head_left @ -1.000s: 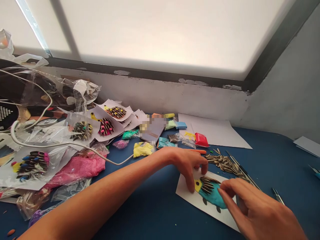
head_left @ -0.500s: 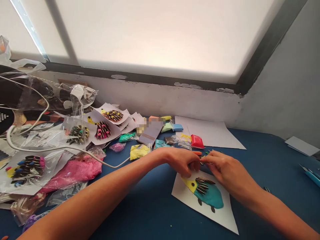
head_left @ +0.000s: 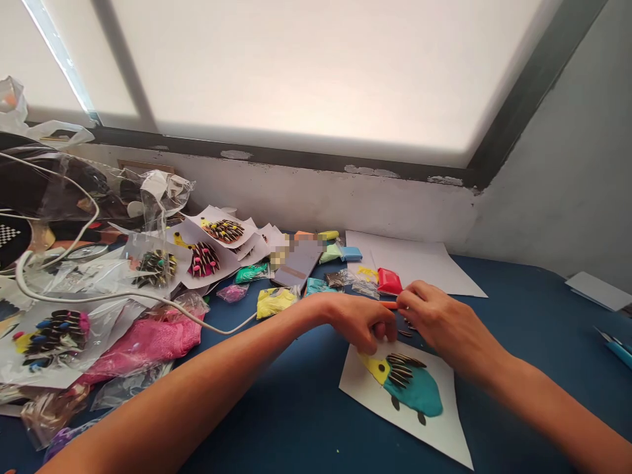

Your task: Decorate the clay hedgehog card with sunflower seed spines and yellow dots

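My left hand is curled over the top left corner of a white paper sheet, its fingertips turned under and hidden. On that sheet lies a clay hedgehog with a teal body, a yellow head, dark feet and a patch of striped sunflower seeds pressed in as spines. Just beyond the sheet, my right hand has its fingers pinched together; what they hold, if anything, is hidden. Between both hands shows an orange stick-like thing. Loose seeds lie beneath the right fingers.
Behind the hands are clay packets, red and yellow, a phone and blank paper. Finished hedgehog pictures, plastic bags and a white cable crowd the left. A blue tool lies far right.
My right hand has shifted slightly up and left, its fingers now by the orange stick-like thing, uncovering some loose seeds. My left hand and the hedgehog sheet have stayed nearly in place.
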Action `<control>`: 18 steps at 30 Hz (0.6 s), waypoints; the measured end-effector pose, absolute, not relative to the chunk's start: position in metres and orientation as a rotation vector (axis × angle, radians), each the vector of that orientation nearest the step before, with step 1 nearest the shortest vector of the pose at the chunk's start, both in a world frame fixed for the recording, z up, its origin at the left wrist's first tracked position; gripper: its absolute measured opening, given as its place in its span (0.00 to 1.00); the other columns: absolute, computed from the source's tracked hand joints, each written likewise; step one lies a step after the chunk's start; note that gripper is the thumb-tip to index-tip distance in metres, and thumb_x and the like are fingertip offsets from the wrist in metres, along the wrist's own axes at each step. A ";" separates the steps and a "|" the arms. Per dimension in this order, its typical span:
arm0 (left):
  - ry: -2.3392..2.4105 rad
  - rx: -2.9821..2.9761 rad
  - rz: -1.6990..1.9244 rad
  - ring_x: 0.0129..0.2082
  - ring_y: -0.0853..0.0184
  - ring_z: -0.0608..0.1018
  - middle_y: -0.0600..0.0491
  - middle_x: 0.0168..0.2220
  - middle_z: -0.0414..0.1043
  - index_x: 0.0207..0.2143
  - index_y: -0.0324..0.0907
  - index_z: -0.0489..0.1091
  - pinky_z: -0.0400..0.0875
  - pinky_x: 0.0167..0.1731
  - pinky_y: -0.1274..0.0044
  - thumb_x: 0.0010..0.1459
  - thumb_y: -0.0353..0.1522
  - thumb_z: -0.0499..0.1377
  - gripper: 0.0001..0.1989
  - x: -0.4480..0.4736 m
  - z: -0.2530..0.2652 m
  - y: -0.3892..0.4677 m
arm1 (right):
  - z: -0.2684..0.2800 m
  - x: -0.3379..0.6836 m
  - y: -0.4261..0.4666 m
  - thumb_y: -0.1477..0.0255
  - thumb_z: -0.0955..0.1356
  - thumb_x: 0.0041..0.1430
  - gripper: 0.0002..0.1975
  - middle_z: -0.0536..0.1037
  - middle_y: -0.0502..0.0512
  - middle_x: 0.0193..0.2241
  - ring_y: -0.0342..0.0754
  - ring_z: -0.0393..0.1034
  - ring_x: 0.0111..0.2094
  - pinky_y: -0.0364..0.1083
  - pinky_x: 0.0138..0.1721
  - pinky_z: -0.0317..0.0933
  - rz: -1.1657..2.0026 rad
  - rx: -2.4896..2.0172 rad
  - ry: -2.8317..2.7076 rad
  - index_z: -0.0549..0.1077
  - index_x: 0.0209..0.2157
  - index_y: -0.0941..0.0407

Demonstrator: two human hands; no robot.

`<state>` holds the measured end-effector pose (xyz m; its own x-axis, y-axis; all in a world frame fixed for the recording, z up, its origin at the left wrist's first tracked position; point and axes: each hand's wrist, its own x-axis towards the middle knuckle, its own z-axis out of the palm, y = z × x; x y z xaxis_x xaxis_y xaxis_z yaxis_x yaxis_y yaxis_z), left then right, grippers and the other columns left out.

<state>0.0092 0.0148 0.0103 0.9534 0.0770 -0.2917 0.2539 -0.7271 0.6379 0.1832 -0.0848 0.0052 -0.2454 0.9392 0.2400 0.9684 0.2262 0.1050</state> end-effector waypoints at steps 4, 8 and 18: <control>0.178 2.380 -0.298 0.54 0.65 0.70 0.56 0.35 0.64 0.44 0.39 0.68 0.63 0.55 0.77 0.46 0.21 0.58 0.20 0.010 0.009 0.017 | 0.012 0.184 -0.118 0.65 0.58 0.68 0.15 0.74 0.50 0.22 0.44 0.68 0.19 0.42 0.18 0.56 -0.368 -1.852 -2.150 0.69 0.29 0.53; 0.175 2.379 -0.320 0.63 0.60 0.59 0.54 0.40 0.65 0.45 0.40 0.66 0.64 0.54 0.76 0.43 0.26 0.66 0.24 0.008 0.010 0.018 | 0.011 0.174 -0.152 0.64 0.60 0.67 0.12 0.79 0.48 0.28 0.42 0.75 0.24 0.37 0.21 0.65 -0.227 -1.707 -2.003 0.73 0.35 0.51; 0.171 2.509 -0.317 0.67 0.58 0.51 0.54 0.40 0.66 0.44 0.42 0.64 0.60 0.58 0.72 0.38 0.26 0.70 0.29 0.013 0.005 0.013 | -0.012 0.154 -0.178 0.69 0.63 0.66 0.07 0.78 0.48 0.29 0.41 0.76 0.28 0.35 0.28 0.68 -0.036 -1.600 -2.140 0.73 0.36 0.51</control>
<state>0.0127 0.0128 0.0053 0.9632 0.0501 -0.2640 0.1929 -0.8130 0.5493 0.1536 -0.1783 -0.0117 -0.2132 0.9012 0.3773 0.9133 0.3210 -0.2508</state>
